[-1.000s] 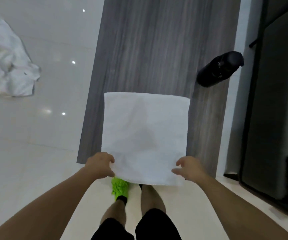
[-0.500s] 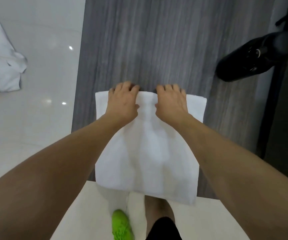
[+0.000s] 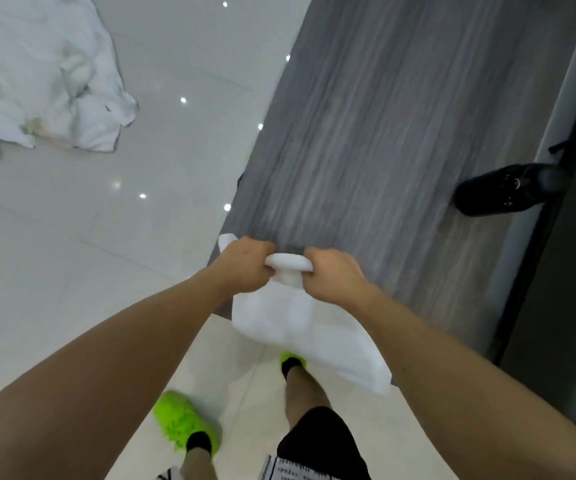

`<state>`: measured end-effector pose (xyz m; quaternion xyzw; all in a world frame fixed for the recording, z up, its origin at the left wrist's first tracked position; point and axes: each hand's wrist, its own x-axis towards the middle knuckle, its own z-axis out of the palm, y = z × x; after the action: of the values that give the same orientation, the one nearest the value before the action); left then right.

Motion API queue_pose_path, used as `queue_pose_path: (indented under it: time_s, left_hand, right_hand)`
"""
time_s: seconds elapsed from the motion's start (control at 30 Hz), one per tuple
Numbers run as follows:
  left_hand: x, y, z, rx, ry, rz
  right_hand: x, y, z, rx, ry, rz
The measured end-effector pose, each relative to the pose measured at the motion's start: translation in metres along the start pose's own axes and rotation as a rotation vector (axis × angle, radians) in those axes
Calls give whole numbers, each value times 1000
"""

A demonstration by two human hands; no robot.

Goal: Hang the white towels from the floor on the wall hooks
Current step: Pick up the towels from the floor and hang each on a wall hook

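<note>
Both hands were clamped on one white towel: the left hand (image 3: 245, 265) and the right hand (image 3: 331, 275) gripped its bunched top edge side by side, almost touching, knuckles toward the grey wood-grain wall panel (image 3: 366, 133). The white towel (image 3: 300, 323) hung straight down from that grip, its long axis running from the hands toward the person's feet, its lower corner trailing out under the right forearm. No hook could be seen; whatever peg it was meant for, if any lay there, was hidden behind the bunched cloth between the fists, so neither hand seemed nearer to it. More white cloth (image 3: 37, 81) lay crumpled on the glossy tiled floor (image 3: 72, 254), well apart to the upper left, likely the next to fetch. A black object (image 3: 508, 188) jutted from the panel's right edge. Print on the shorts (image 3: 300, 469) was too small to read.
</note>
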<state>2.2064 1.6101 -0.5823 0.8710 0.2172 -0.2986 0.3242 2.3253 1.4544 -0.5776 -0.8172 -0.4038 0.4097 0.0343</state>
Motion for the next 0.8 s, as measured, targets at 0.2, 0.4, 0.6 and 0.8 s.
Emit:
queue_pose_path:
  time_s: [0.2, 0.4, 0.6, 0.8]
  left_hand:
    - [-148, -75, -76, -96, 212, -167]
    - [-352, -168, -160, -154, 491, -272]
    - [-608, -284, -195, -192, 830, -451]
    - [-859, -389, -137, -345, 1284, -727]
  right_hand:
    - [-25, -178, -45, 13, -45, -179]
    - [-78, -411, -53, -134, 96, -429]
    - [-162, -668, -3, -117, 209, -790]
    - [-267, -916, 97, -272, 297, -1191]
